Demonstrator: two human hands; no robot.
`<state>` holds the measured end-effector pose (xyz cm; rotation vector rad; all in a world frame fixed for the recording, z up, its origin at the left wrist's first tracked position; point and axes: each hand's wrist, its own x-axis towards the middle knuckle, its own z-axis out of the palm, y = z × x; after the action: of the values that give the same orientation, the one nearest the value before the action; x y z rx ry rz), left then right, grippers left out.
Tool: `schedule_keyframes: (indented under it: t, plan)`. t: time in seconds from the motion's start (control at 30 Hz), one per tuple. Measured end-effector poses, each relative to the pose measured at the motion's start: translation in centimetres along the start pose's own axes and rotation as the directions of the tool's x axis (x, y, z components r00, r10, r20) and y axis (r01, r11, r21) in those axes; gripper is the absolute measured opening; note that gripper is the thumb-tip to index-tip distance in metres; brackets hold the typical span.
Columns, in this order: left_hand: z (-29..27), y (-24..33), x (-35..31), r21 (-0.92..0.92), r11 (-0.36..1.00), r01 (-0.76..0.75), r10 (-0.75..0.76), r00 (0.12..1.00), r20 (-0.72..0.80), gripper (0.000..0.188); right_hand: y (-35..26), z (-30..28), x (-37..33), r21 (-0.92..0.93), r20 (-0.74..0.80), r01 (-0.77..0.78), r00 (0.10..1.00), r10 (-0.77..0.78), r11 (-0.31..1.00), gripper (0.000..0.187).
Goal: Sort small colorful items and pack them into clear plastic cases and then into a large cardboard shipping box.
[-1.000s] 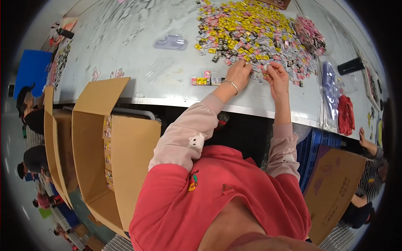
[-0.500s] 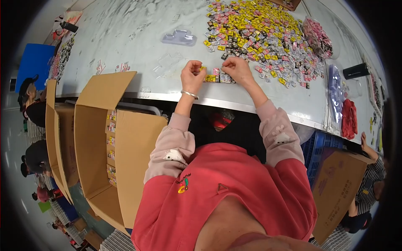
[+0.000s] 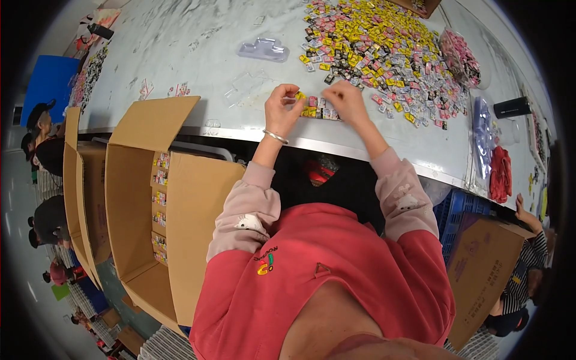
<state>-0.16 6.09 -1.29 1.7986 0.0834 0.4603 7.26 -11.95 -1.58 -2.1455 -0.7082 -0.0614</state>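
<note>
My left hand (image 3: 283,111), with a bangle at its wrist, pinches a small yellow packet (image 3: 300,95) between thumb and fingers. Just below and right of it, a short, neat row of small packets (image 3: 322,113) in yellow, pink, white and black lies near the table's front edge. Over the row's right end, my right hand (image 3: 349,103) is closed with its fingertips drawn together. Whatever those fingers hold is too small or hidden to name. Beyond that hand spreads a large heap of loose small packets (image 3: 366,51).
Clear plastic trays (image 3: 264,49) lie on the marbled table (image 3: 198,66). A tub of pink packets (image 3: 461,57) and a black cylinder (image 3: 512,107) stand at right. An open carton (image 3: 137,204) holding packets is at lower left; another carton (image 3: 486,270) and a person are at right.
The whole view has shifted slightly, so the table things sit a little further right. My right fingertips have drawn up and back slightly from the row. The yellow packet now sits tilted in my left fingers.
</note>
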Motion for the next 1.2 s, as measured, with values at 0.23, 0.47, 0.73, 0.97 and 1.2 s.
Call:
schedule_keyframes:
  t: [0.23,0.47,0.73,0.97,1.2]
  plan:
    - [0.9,5.7,2.7,0.182,0.894,-0.409,0.356,0.896,0.266,0.031,-3.9,-3.7,2.3,0.594,0.380,-0.402,0.904,0.197,0.697,0.020]
    - [0.6,1.6,-2.6,0.551,0.627,-0.551,0.292,0.821,0.490,0.056,0.0,-0.6,-0.4,0.255,0.108,-0.286,0.958,0.267,0.923,0.007]
    - [1.5,1.5,-3.9,0.675,0.547,-0.496,0.137,0.848,0.512,0.069,-1.2,-0.1,-1.4,-0.178,-0.171,0.111,0.975,-0.141,0.978,0.010]
    - [1.6,1.7,-4.2,0.684,0.575,-0.449,0.108,0.871,0.480,0.067,-2.4,0.3,-1.9,-0.311,-0.072,0.130,0.985,-0.160,0.941,0.007]
    - [0.1,2.2,-3.4,0.616,0.685,-0.390,0.090,0.883,0.460,0.066,-1.7,-2.3,-2.6,-0.278,-0.037,0.244,0.964,-0.264,0.929,0.030]
